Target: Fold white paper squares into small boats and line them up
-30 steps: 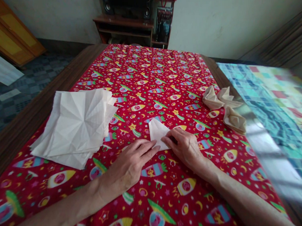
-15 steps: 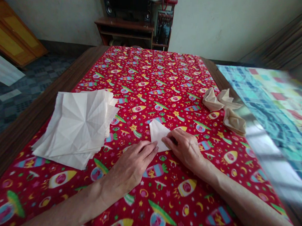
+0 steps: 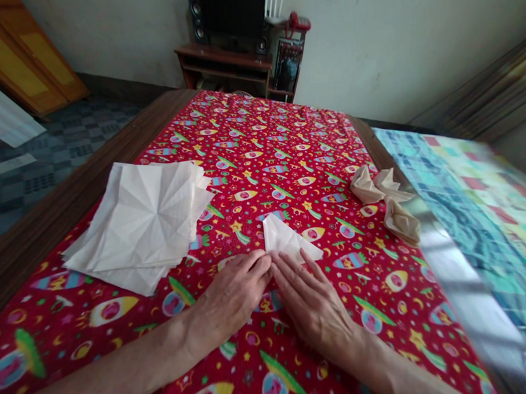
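A small folded sheet of white paper (image 3: 286, 238) lies on the red cloth in front of me, its near edge partly hidden by my fingers. My left hand (image 3: 236, 282) is closed at the paper's near left corner, thumb and fingers pressed together on it. Flat across the near edge, my right hand (image 3: 311, 302) rests with its fingers stretched out and the fingertips close to my left hand. To the left lies a stack of creased white paper sheets (image 3: 146, 216), with fold lines radiating from the middle of the top one.
Several folded paper pieces (image 3: 401, 219) sit near the table's right edge. The red patterned tablecloth (image 3: 261, 162) covers a brown wooden table (image 3: 125, 148). Beyond it stand a desk (image 3: 226, 62) and a screen (image 3: 233, 12). A blue patterned cloth (image 3: 455, 212) is at the right.
My right hand has gone from pinching the paper's right side to lying flat along its near edge. A pointed flap now spreads rightward. The view has shifted slightly.
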The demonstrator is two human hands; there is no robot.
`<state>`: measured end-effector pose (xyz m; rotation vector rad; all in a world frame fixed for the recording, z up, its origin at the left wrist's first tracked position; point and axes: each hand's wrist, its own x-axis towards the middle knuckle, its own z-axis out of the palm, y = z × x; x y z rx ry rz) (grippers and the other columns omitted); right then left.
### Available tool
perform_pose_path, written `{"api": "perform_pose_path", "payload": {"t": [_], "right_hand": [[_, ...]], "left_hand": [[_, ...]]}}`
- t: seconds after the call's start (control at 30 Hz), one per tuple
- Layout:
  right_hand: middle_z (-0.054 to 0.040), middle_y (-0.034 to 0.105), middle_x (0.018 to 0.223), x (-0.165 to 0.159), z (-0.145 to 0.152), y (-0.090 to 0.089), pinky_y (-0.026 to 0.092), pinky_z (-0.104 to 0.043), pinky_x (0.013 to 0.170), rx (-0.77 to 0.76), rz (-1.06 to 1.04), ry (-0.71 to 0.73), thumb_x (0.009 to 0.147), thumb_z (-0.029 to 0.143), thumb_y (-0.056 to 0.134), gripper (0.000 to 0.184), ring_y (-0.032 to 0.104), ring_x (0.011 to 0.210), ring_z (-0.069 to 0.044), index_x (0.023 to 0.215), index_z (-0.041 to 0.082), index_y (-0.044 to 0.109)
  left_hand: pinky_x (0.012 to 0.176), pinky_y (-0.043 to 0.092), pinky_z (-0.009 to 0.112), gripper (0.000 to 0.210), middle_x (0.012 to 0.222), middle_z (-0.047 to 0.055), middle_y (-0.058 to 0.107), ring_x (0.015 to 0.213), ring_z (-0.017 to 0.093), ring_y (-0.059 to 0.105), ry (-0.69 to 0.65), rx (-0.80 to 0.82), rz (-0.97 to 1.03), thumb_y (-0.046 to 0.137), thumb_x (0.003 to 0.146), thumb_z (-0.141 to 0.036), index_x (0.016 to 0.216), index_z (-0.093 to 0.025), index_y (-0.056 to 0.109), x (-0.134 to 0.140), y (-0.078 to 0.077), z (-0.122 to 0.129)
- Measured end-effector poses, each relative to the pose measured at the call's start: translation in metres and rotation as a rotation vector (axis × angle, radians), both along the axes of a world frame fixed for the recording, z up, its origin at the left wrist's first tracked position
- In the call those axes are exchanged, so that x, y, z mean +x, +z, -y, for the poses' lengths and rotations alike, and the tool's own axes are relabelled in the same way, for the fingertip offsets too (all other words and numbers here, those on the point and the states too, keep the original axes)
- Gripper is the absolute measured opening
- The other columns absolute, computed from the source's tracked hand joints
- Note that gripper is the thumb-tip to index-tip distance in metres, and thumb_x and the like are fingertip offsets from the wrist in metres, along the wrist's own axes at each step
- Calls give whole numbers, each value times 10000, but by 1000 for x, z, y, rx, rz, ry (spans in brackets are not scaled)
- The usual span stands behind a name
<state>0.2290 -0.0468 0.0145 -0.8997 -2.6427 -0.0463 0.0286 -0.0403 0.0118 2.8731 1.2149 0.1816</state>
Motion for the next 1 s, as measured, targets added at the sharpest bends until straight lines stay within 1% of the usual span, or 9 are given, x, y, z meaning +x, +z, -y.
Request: {"api": "perform_pose_path", "payload": {"t": [0.1, 0.17, 0.23, 0.4, 0.7, 0.8, 0.87, 0.93, 1.0], "right_hand": [[-170, 356, 1462, 2, 8, -5, 342, -496, 1085, -56, 133, -54, 958, 275, 403, 523, 302, 1368, -282, 1411, 22, 337], [-153, 312, 1485, 7, 8, -7, 346, -477, 1093, -95, 170, -66, 955, 373, 410, 597, 262, 1386, -272, 1438, 41, 295], [-133, 286, 1498, 14, 7, -8, 321, -470, 1112, -122, 182, -70, 954, 404, 406, 628, 235, 1396, -258, 1460, 66, 250], [-117, 302, 1493, 28, 9, -10, 300, -475, 1122, -126, 154, -113, 952, 337, 416, 603, 251, 1391, -240, 1473, 102, 224], [-119, 454, 1406, 44, 18, -6, 351, -497, 1074, -49, 142, -212, 950, 251, 416, 474, 420, 1305, -246, 1401, 108, 385], [-100, 571, 1303, 43, 13, -5, 339, -491, 1061, -29, 64, -249, 955, 222, 425, 376, 509, 1228, -236, 1317, 146, 493], [-71, 662, 1174, 40, 5, -4, 357, -446, 1033, -7, -34, -259, 951, 201, 444, 284, 579, 1135, -209, 1198, 179, 583], [-45, 715, 994, 34, -7, -3, 416, -378, 930, 0, -108, -266, 946, 206, 462, 196, 636, 980, -180, 1015, 192, 645], [-35, 694, 805, 28, -19, -2, 438, -352, 788, -4, -63, -329, 945, 240, 465, 225, 634, 798, -178, 812, 189, 639]], "left_hand": [[992, 409, 352, 449, 1370, 82, 477, 1203, 227, 429, 6, 22, 13, 412, 862, -85, 1306, -128, 468, 0, 1, 1], [978, 419, 360, 491, 1412, 73, 440, 1207, 231, 423, 8, 18, -8, 401, 856, -77, 1342, -138, 432, 0, 1, 1], [963, 432, 361, 514, 1406, 67, 453, 1192, 230, 432, 9, 8, -30, 387, 849, -63, 1356, -140, 420, -1, 1, 2], [979, 423, 349, 525, 1412, 59, 452, 1201, 216, 430, 0, 17, -13, 378, 832, -41, 1343, -142, 444, -4, -2, 4], [1028, 371, 329, 520, 1405, 72, 456, 1227, 214, 410, -63, 44, 80, 393, 809, -18, 1320, -91, 455, -10, -7, 3], [1050, 348, 333, 454, 1334, 71, 517, 1203, 200, 433, -98, 13, 145, 417, 823, -27, 1262, -100, 505, -10, 4, -1], [1075, 318, 368, 349, 1225, 63, 581, 1162, 198, 466, -131, -34, 198, 461, 830, -68, 1153, -134, 575, -7, 14, -8], [1064, 321, 403, 194, 1084, 48, 623, 1105, 203, 500, -121, -70, 259, 503, 841, -126, 984, -169, 627, -3, 21, -20], [953, 408, 383, 113, 937, 43, 629, 988, 202, 544, -98, -98, 277, 534, 872, -221, 808, -172, 614, 3, 20, -36]]}}
